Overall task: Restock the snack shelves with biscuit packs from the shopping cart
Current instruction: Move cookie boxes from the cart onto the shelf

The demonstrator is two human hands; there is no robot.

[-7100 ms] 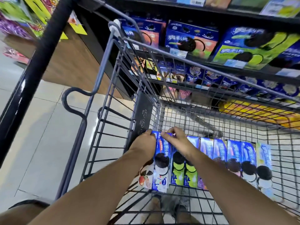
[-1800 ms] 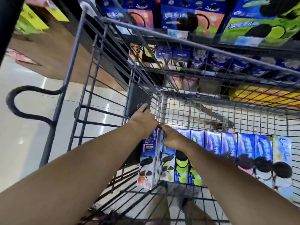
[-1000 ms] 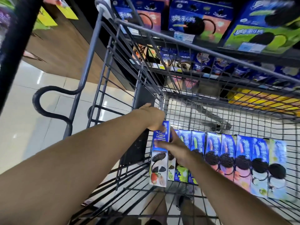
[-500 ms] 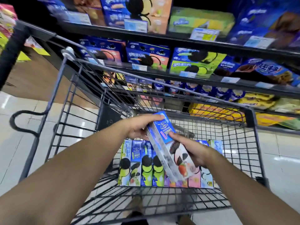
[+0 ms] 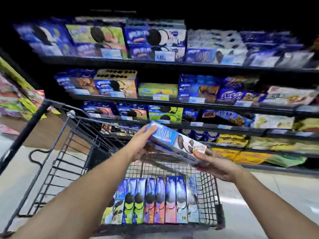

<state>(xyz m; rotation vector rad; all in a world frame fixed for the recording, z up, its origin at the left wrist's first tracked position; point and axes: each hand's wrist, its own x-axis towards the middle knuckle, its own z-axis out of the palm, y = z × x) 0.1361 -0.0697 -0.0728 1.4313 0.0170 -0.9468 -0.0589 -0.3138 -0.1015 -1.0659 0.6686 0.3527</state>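
Lift the biscuit pack [image 5: 174, 140], now tilted above the shopping cart [image 5: 69, 135], toward a matching row on the shelves [image 5: 172, 100] and slide it in end first, label outward. Your left hand [image 5: 141, 144] curls its fingers [image 5: 151, 131] over the far end; your right hand [image 5: 215, 164] pinches the near end, thumb on top.

A purple pack [image 5: 240, 95] on the second shelf [image 5: 138, 99] reads "趣多多". A blue pack [image 5: 229, 115] one level below shows the same characters, blurrier. The price tags [image 5: 163, 57] are unreadable.
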